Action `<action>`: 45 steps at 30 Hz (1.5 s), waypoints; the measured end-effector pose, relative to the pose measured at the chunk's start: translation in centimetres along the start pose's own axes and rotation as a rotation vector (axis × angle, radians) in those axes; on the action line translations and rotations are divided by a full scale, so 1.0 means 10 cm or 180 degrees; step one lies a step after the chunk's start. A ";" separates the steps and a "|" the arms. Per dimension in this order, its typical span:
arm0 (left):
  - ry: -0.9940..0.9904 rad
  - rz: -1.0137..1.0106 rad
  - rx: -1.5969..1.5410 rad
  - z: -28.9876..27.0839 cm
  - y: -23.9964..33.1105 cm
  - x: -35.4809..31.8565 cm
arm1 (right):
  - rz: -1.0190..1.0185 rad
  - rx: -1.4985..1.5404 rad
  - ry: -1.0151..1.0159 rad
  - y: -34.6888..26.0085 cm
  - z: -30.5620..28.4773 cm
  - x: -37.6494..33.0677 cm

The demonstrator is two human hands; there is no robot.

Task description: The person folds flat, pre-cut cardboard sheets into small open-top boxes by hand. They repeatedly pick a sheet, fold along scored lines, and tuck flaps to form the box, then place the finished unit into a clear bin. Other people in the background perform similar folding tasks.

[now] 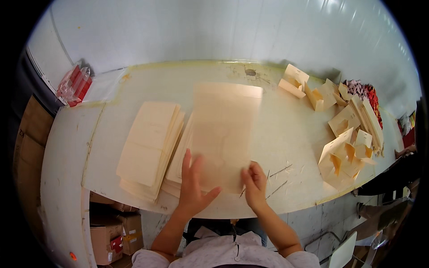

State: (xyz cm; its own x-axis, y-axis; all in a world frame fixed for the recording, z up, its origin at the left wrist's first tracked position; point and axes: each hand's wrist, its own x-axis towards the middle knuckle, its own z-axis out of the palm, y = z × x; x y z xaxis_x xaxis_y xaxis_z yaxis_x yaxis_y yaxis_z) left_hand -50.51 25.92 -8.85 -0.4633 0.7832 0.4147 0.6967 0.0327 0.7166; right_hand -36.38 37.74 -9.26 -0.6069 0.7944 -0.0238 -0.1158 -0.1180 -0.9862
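A cream cardboard sheet (225,129), slightly blurred by motion, is held up over the middle of the table. My right hand (254,183) pinches its lower right edge between thumb and fingers. At the sheet's lower left, my left hand (193,185) is open, fingers stretched and thumb apart; whether it touches the sheet is hard to tell. Left of it lies a stack of similar cream sheets (149,143). A second stack (176,172) shows partly between that one and the held sheet, which covers the rest of it.
Folded cream card pieces (344,156) and a leaning bundle of flat sheets (367,120) stand at the right. Red packages in clear plastic (75,85) lie at the far left. Cardboard boxes (107,236) sit under the table (286,134). A person's dark-clothed leg (384,176) shows at the right.
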 end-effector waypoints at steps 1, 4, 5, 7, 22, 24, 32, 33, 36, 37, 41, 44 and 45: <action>0.0225 -0.0006 -0.0360 0.03 0.04 0.02 | -0.0022 0.0013 -0.0038 -0.05 -0.06 -0.06; 0.0235 -0.0558 -0.1106 0.16 0.17 0.06 | -0.0082 0.0132 -0.0208 -0.11 -0.28 -0.27; 0.0121 -0.0836 -0.1410 0.21 0.21 0.08 | -0.0010 0.0037 -0.0246 -0.11 -0.34 -0.33; 0.0033 -0.0880 -0.1627 0.36 0.31 0.10 | 0.0007 0.0058 -0.0118 -0.07 -0.43 -0.45; -0.0267 -0.0367 -0.0802 0.96 0.60 0.01 | -0.0602 -0.2545 0.1041 -0.18 -0.61 -0.61; -0.0084 0.0134 -0.0085 1.02 0.64 -0.05 | -0.0565 -0.2447 0.1126 -0.20 -0.61 -0.53; -0.0264 -0.0321 -0.0791 0.93 0.64 0.04 | -0.1027 -0.2327 0.1319 -0.23 -0.53 -0.48; -0.0286 -0.0386 -0.0788 0.92 0.63 0.06 | -0.1210 -0.2319 0.1392 -0.24 -0.52 -0.50; -0.0119 -0.0586 -0.0654 0.90 0.55 0.07 | -0.2168 -0.3121 0.1507 -0.26 -0.52 -0.59; -0.0150 -0.0743 -0.0852 0.91 0.52 0.08 | -0.2576 -0.3515 0.1518 -0.27 -0.53 -0.61; -0.0347 -0.0848 -0.1410 0.89 0.45 0.11 | -0.2642 -0.3130 -0.0032 -0.30 -0.60 -0.55; -0.0447 -0.0491 -0.0795 0.84 0.47 0.13 | -0.2807 -0.3904 -0.0591 -0.38 -0.71 -0.37; -0.0458 -0.0300 -0.0464 0.81 0.49 0.14 | -0.2817 -0.4254 -0.0879 -0.42 -0.76 -0.33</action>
State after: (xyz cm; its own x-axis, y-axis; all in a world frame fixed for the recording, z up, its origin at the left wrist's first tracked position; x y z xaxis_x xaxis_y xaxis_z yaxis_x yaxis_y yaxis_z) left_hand -43.35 32.20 -9.30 -0.4324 0.8618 0.2651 0.5626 0.0281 0.8263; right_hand -27.88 40.15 -6.24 -0.8573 0.1865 0.4798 0.1522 0.9822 -0.1097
